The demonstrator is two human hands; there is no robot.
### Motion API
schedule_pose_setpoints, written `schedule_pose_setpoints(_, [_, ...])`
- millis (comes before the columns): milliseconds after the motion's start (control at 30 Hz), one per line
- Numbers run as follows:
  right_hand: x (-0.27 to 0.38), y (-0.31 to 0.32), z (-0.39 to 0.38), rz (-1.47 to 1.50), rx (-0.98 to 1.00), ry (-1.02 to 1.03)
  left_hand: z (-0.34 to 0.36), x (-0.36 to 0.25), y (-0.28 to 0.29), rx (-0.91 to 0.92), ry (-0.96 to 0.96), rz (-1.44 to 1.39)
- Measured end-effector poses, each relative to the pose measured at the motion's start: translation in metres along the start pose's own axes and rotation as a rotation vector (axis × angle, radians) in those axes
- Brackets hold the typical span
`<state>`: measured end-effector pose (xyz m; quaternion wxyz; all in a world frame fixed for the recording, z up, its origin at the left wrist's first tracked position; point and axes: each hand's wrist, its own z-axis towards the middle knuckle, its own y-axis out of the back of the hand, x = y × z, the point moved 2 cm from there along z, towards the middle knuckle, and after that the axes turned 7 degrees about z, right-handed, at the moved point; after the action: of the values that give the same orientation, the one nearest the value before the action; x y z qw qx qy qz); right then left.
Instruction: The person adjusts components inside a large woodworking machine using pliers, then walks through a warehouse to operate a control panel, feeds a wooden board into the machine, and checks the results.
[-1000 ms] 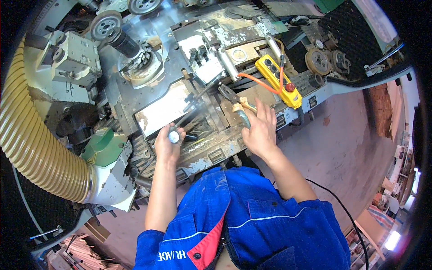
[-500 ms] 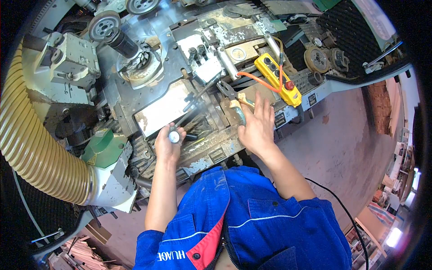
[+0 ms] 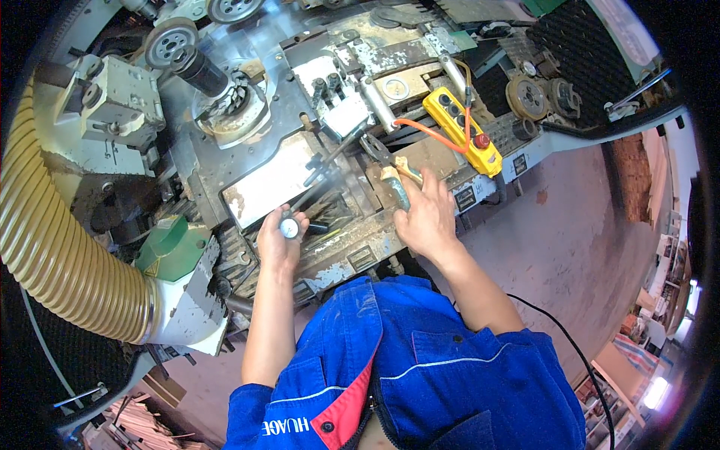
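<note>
My left hand (image 3: 277,244) is closed around a dial gauge (image 3: 289,228) with a small round white face. A thin dark rod runs from beside that hand up toward the clamp block; whether it joins the gauge I cannot tell. On the machine's front ledge lie pliers (image 3: 391,171) with cream and teal handles, jaws pointing away from me. My right hand (image 3: 431,221) is at the handle ends, its fingers curled over one handle and the thumb by the other. Part of the grip is hidden under the hand.
A yellow push-button pendant (image 3: 463,135) with a red knob and an orange hose (image 3: 427,130) lies beyond my right hand. A toothed cutter head (image 3: 229,101) stands at the far left. A ribbed hose (image 3: 67,247) and a green guard (image 3: 172,246) flank my left side.
My right hand has drawn slightly back, and its outstretched fingers have curled onto the pliers' handles. My left hand stays on the dial gauge.
</note>
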<state>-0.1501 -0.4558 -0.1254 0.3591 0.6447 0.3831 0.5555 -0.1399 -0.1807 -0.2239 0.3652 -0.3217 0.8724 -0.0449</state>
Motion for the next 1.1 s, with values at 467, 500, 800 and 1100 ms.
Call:
schedule_pose_setpoints(467, [-0.021,-0.011,0.006,0.322,0.052,0.003,0.003,0.003,0.000,0.006,0.010,0.005])
schedule_pose_setpoints(500, [-0.022,-0.011,0.007,0.349,0.065,-0.008,0.004,0.003,0.001,0.010,0.010,0.002])
schedule_pose_setpoints(800, [-0.021,-0.010,0.009,0.475,0.075,0.117,0.007,0.004,0.010,0.061,0.002,0.001])
schedule_pose_setpoints(1100, [-0.050,-0.040,-0.030,0.212,0.190,0.008,-0.010,0.011,0.019,0.183,0.025,-0.078])
